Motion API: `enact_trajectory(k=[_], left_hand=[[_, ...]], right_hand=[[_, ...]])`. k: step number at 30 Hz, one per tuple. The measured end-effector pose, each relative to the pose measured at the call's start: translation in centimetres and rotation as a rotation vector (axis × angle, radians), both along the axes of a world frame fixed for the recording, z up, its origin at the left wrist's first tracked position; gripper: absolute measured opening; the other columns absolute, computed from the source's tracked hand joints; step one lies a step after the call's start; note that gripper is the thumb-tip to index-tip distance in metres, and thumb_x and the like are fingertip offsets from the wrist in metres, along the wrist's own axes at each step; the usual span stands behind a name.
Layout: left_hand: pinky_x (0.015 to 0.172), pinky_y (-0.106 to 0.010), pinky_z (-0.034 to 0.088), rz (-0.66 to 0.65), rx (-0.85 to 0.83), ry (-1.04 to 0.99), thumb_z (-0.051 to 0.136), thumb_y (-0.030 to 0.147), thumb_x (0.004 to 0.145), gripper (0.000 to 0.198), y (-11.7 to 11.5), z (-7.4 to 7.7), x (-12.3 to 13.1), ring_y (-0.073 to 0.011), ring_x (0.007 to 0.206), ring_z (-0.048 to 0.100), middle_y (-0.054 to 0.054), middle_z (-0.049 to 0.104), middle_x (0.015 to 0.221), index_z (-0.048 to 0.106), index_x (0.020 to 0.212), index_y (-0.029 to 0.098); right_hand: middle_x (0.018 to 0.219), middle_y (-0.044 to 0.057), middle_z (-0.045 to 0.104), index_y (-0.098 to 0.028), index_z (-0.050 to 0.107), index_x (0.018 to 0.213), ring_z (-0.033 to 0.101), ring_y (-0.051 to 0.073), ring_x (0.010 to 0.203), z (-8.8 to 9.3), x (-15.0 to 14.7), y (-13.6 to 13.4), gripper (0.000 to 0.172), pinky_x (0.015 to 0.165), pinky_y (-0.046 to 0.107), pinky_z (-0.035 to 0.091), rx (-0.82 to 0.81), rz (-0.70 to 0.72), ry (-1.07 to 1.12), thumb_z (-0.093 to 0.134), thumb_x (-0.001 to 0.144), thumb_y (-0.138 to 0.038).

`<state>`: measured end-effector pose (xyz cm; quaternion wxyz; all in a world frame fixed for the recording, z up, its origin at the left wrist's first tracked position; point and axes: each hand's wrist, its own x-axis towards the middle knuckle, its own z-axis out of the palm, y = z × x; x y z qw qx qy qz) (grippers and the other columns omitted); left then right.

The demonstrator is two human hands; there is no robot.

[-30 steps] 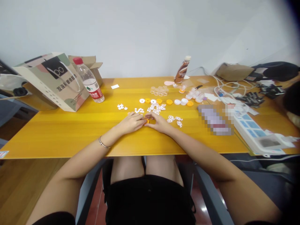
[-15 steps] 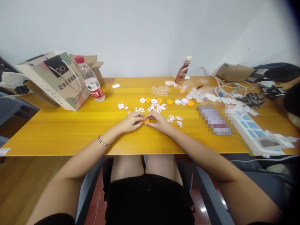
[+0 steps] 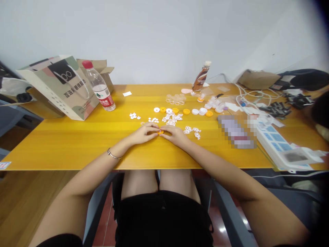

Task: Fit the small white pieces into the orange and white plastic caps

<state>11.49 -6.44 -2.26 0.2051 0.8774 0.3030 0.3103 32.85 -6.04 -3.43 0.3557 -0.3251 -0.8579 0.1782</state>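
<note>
Between my hands, low over the table, is a small round orange plastic piece (image 3: 160,132) with a bit of white on top. My left hand (image 3: 145,133) grips its left side with the fingertips. From the other side my right hand (image 3: 174,134) holds it between thumb and fingers. Just behind my hands lie white patterned plastic pieces (image 3: 171,118) in a pile, with small white round parts (image 3: 153,120) beside them. More white patterned pieces (image 3: 188,130) rest right of my right hand. A row of orange and white round caps (image 3: 175,110) stretches behind.
Clear plastic cups (image 3: 175,100) stand farther back, near a brown drink bottle (image 3: 201,78). A water bottle (image 3: 102,92) and a paper bag (image 3: 69,91) are on the left. A blurred-out object (image 3: 236,132), a white power strip (image 3: 276,140) and cables lie on the right.
My fingers have shifted slightly around the orange piece, and a bit of white now shows on its top. Both arms stay almost in place.
</note>
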Motion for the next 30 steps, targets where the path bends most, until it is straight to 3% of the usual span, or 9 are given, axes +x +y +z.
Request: enact_trajectory(k=[11,20,30], left_hand=[[0.099,-0.043,0.045,0.002,-0.046,0.047,0.053,0.029,0.089,0.028,0.1,-0.2,-0.1,-0.0199,0.111,0.057,-0.012,0.061,0.117,0.066,0.111,0.019],[0.102,-0.049,0.035,0.076,0.160,0.334,0.048,0.032,0.091,0.035,-1.1,1.2,-0.2,-0.0259,0.119,0.048,-0.011,0.056,0.127,0.059,0.122,0.022],[0.099,-0.043,0.032,0.090,0.273,0.375,0.043,0.032,0.094,0.032,-1.5,1.7,-0.2,-0.0233,0.120,0.047,-0.008,0.059,0.125,0.062,0.118,0.023]], right_hand=[[0.113,0.006,0.069,-0.024,0.069,0.107,0.065,0.022,0.105,0.1,0.0,-0.7,0.024,0.093,0.039,0.053,0.049,-0.043,-0.113,0.054,0.087,-0.025],[0.114,0.008,0.068,-0.022,0.070,0.106,0.066,0.024,0.104,0.1,-0.1,-0.8,0.024,0.092,0.040,0.053,0.051,-0.040,-0.154,0.052,0.089,-0.025],[0.113,0.007,0.069,-0.023,0.069,0.105,0.066,0.023,0.103,0.3,-0.1,-0.9,0.024,0.092,0.040,0.053,0.073,-0.054,-0.171,0.052,0.089,-0.024]])
